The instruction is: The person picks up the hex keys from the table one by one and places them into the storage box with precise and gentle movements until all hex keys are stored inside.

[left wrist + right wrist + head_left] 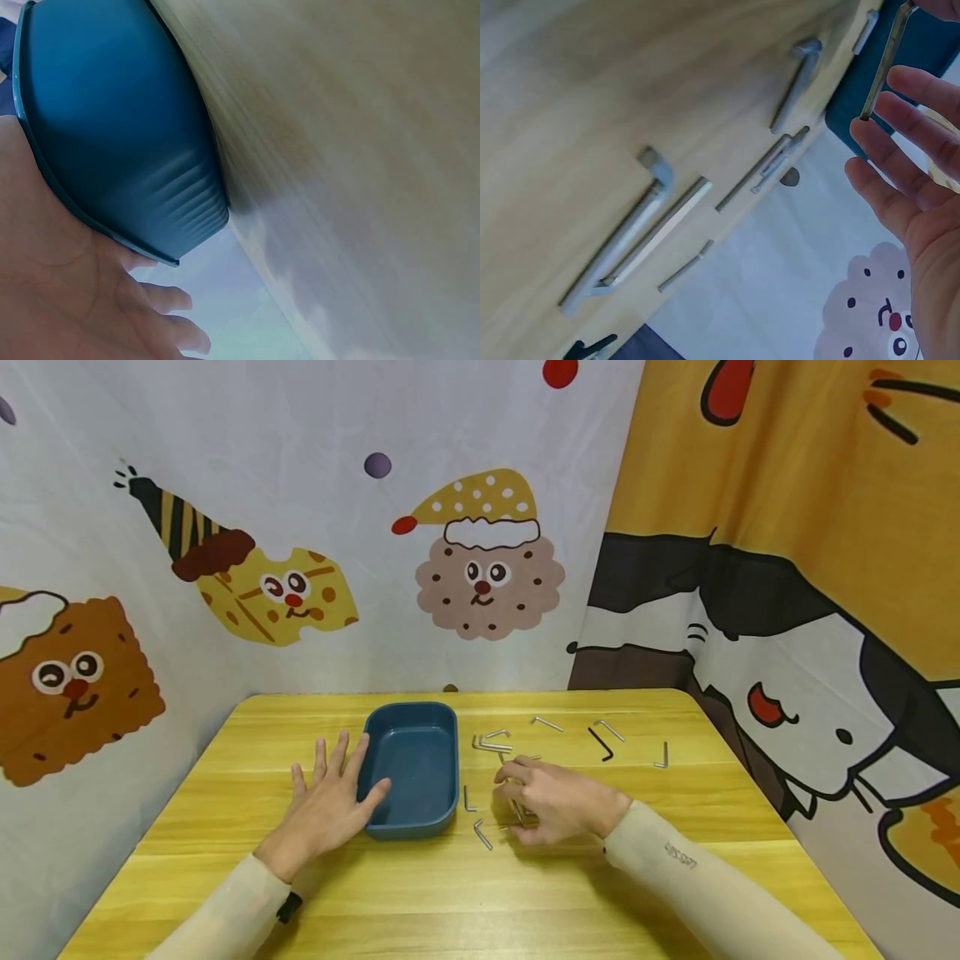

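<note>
A dark blue rectangular tray [412, 828] stands on the table. My left hand [326, 810] rests against its left side, fingers spread and straight, the thumb over the rim. In the left wrist view the palm lies along the rim of the tray [112, 112]. My right hand [558, 797], right of the tray, holds an L-shaped hex key [887, 67] near its bend by the thumb; its long arm reaches down to the fingertips. Below this hand, more hex keys [622, 240] lie on the table, partly hidden by it in the head view.
Between tray and right hand lie two hex keys, one upper [467, 799] and one lower [483, 835]. Farther back are several silver ones [495, 747] and a black hex key [600, 745]. One more silver hex key [664, 756] lies far right. A printed curtain [337, 427] hangs behind the table.
</note>
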The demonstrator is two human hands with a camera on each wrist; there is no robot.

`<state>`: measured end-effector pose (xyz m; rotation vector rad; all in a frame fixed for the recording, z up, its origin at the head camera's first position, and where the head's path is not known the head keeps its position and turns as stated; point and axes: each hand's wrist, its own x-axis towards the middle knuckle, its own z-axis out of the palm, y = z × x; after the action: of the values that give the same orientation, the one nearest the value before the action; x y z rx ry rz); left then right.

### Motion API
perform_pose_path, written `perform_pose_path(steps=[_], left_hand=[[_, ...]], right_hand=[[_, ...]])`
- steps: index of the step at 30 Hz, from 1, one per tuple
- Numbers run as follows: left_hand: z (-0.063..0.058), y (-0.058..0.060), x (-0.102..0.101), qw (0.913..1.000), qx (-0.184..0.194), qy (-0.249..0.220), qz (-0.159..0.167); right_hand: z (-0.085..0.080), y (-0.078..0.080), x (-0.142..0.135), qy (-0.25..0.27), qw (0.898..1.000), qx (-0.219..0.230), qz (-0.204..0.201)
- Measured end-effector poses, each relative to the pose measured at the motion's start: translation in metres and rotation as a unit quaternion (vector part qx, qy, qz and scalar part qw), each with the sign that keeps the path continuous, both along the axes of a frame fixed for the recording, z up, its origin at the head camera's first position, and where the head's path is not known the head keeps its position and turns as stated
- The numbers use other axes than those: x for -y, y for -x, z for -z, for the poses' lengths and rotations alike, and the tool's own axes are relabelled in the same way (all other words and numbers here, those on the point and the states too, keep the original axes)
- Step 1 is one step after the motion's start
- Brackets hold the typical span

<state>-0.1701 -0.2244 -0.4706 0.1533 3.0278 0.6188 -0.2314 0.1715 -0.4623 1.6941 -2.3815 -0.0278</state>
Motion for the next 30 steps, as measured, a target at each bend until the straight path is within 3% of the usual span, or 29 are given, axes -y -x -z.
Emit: perform_pose_path(steps=[11,30], left_hand=[[-0.001,0.001,-0.001,1.0,0.003,0.002,0.001],[0.0,0.0,-0.001,1.0,-0.001,0.006,0.001]], right_hand=[[-0.021,0.006,0.008,0.012,1.0,0.009,0.024],[-0.049,0.026,0.04,0.049,0.999,0.011,0.011]])
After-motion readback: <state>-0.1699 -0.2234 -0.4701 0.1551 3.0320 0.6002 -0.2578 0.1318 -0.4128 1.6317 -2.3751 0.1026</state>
